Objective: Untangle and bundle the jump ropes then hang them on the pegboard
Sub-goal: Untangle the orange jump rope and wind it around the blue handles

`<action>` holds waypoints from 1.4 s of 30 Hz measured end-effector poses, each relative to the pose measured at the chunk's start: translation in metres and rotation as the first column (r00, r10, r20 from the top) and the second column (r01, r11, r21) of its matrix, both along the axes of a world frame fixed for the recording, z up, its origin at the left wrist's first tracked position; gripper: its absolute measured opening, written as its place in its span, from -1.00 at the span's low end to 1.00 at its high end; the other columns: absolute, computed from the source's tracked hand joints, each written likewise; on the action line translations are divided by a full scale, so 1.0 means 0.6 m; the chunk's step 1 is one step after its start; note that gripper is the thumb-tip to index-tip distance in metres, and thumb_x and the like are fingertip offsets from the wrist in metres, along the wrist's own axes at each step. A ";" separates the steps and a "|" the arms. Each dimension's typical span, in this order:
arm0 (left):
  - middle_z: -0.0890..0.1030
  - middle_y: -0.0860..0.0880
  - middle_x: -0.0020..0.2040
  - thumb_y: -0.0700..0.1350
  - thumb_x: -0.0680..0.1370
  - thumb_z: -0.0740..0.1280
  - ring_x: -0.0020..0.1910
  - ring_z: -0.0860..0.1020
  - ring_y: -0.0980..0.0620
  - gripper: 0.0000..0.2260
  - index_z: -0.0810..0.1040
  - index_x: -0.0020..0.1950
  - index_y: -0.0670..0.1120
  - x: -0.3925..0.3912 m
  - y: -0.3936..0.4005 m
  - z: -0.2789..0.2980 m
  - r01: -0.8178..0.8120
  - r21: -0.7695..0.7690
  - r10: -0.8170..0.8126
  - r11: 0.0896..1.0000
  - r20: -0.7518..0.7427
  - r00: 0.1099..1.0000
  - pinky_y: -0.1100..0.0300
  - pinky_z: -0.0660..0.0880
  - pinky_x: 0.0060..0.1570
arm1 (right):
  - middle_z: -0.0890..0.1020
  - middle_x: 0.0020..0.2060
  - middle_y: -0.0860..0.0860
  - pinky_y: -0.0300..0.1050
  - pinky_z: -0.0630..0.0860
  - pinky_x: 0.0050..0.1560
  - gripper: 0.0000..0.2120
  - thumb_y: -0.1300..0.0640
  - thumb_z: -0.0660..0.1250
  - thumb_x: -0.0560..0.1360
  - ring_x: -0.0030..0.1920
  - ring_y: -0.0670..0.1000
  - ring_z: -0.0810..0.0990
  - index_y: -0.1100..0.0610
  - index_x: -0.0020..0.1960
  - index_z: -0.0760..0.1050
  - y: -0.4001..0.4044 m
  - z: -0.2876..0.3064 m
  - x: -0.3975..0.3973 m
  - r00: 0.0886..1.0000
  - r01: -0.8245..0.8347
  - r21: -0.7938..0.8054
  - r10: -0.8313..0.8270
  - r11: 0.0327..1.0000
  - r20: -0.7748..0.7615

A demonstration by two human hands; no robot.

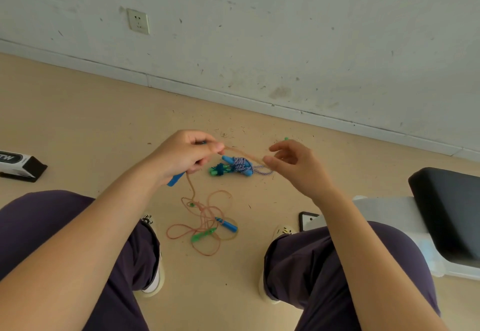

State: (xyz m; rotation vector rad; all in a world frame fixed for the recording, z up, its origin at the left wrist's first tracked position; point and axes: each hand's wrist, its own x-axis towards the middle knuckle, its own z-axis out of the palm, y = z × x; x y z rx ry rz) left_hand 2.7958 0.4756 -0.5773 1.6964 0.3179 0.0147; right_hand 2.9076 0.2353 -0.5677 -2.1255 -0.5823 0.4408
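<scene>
- Nearest the camera, two knees in dark purple trousers (324, 265) frame the beige floor (78, 122), with light shoes (155, 278) under them.
- Between the knees lies the orange rope (205, 216), the landmark here: a loose tangle of loops on the floor with a blue handle (226, 224) and a green handle (202, 235) lying in it.
- Above the tangle, the left hand (185, 155) is curled round another blue handle (176, 178) and pinches the orange rope, a strand of which hangs down to the tangle.
- Right of that, the right hand (293, 164) pinches the same strand between thumb and forefinger, other fingers spread; the strand runs taut between the hands.
- Just beyond the tangle, a bundled blue-and-white rope (240, 164) with blue handles lies touching a green bundle (218, 169).
- Far left of the tangle, a black-and-white box (20, 165); its lettering is cut off and not readable.
- Right of the tangle, a black cushioned seat (446, 208).
- Farthest, a scuffed white wall (285, 31) with a socket (138, 21).
</scene>
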 end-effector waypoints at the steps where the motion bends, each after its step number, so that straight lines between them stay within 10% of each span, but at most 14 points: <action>1: 0.43 0.02 -0.44 -0.06 0.58 0.39 -0.54 0.25 0.09 -0.86 0.70 -0.08 -0.09 0.000 -0.007 -0.002 0.056 -0.002 -0.056 0.998 -0.016 0.998 0.26 0.25 -0.50 | 0.67 -0.16 0.01 -0.21 0.57 -0.12 -0.73 -0.06 0.48 0.45 -0.15 -0.04 0.65 -0.03 0.10 0.56 0.006 0.000 -0.008 0.998 -0.047 0.046 0.050 0.998 -0.048; 12: 0.63 -0.07 -0.28 -0.11 0.60 0.37 -0.43 0.51 0.08 -0.85 0.69 -0.11 -0.10 0.005 -0.043 -0.007 0.265 -0.235 -0.286 0.935 -0.058 0.957 0.28 0.40 -0.47 | 0.56 -0.22 0.00 -0.33 0.38 -0.23 -0.79 0.20 0.53 0.41 -0.26 -0.15 0.45 0.22 -0.07 0.53 0.045 -0.010 -0.048 0.976 -0.206 0.123 0.193 0.971 0.104; 24: 0.63 0.01 -0.34 -0.05 0.65 0.30 -0.29 0.60 0.07 -0.80 0.67 -0.03 -0.10 -0.010 0.003 0.005 0.350 0.166 -0.297 0.922 -0.277 0.914 0.34 0.51 -0.14 | 0.64 -0.38 0.01 0.26 0.55 -0.08 -0.84 0.23 0.36 0.55 -0.35 0.07 0.60 0.08 -0.09 0.39 0.018 -0.001 -0.015 0.997 0.081 0.352 -0.073 0.932 -0.037; 28: 0.43 -0.01 -0.44 -0.06 0.64 0.31 -0.51 0.33 0.06 -0.80 0.64 -0.06 -0.14 -0.004 -0.009 0.005 0.275 0.004 -0.271 0.961 -0.156 0.950 0.26 0.38 -0.42 | 0.64 -0.24 -0.03 -0.12 0.58 -0.20 -0.62 0.13 0.54 0.41 -0.37 0.02 0.62 -0.01 0.11 0.42 0.019 0.000 -0.027 0.987 -0.082 0.261 0.114 0.962 -0.113; 33: 0.52 -0.02 -0.39 0.02 0.61 0.36 -0.51 0.36 0.07 -0.81 0.70 -0.05 -0.03 -0.002 -0.035 0.002 0.394 -0.023 -0.391 0.919 -0.177 0.903 0.26 0.38 -0.41 | 0.61 -0.10 -0.14 -0.07 0.63 -0.08 -0.66 0.08 0.58 0.36 -0.16 -0.06 0.60 0.03 0.08 0.56 0.033 0.004 -0.045 0.987 -0.159 0.205 0.160 0.966 0.009; 42: 0.50 -0.01 -0.43 0.02 0.59 0.37 -0.51 0.38 0.07 -0.78 0.71 -0.14 -0.05 0.003 -0.032 0.001 0.287 -0.080 -0.295 0.955 -0.123 0.948 0.25 0.37 -0.44 | 0.57 -0.42 -0.04 -0.21 0.48 -0.31 -0.76 0.10 0.56 0.39 -0.36 -0.06 0.55 0.11 0.00 0.60 0.033 0.002 -0.043 0.977 -0.191 0.206 0.206 0.960 -0.054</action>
